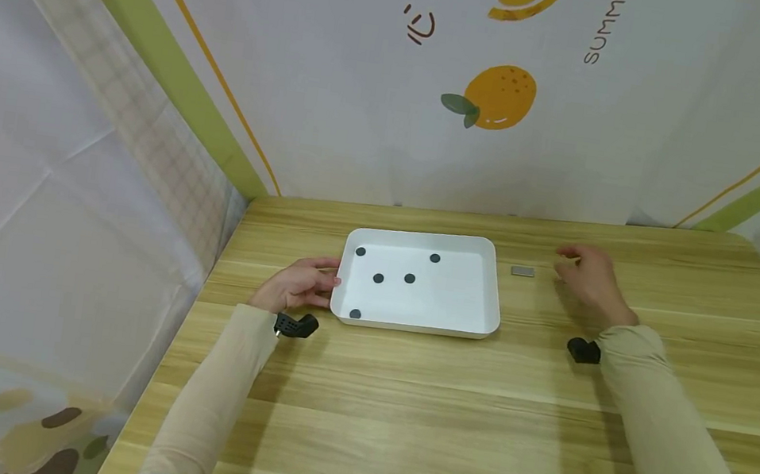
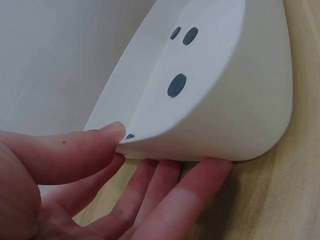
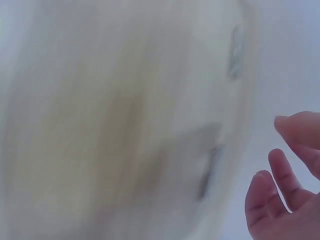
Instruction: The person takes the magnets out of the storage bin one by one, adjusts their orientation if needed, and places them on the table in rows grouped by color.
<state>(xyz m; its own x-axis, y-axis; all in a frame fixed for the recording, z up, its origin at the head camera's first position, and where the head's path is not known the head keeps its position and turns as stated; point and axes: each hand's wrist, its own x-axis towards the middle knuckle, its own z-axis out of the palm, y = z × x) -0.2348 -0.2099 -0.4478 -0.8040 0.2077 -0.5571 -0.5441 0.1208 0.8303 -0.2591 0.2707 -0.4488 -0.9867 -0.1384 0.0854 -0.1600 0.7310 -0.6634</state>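
the white tray (image 1: 454,299) lay on the wooden table (image 1: 412,433), open side up, its long axis running left to right, nearly in line with the table's far edge. one short end faced the person's left hand (image 1: 302,281), the other pointed toward the right arm's side. five dark discs (image 1: 410,279) lay inside: one in the far left corner, one in the near left corner, two across the middle, and one by the far wall, right of centre.

that left hand had the tray by its left end, thumb at the rim and fingertips against the outside of the wall, the fingers a little spread, so the end was pinched between them.

just past the tray's right end, i saw a small grey rectangle (image 1: 523,271) flat on the table, its long axis also left to right. the right hand (image 1: 591,279) hung near it on the far side from the tray, thumb and fingers apart and loosely bent. the table in the right wrist view was blurred.

each pale sleeve (image 1: 664,434) had a black mount (image 1: 584,350) by the wrist. behind the table hung a white cloth (image 1: 351,129) printed with orange fruit (image 1: 502,97).
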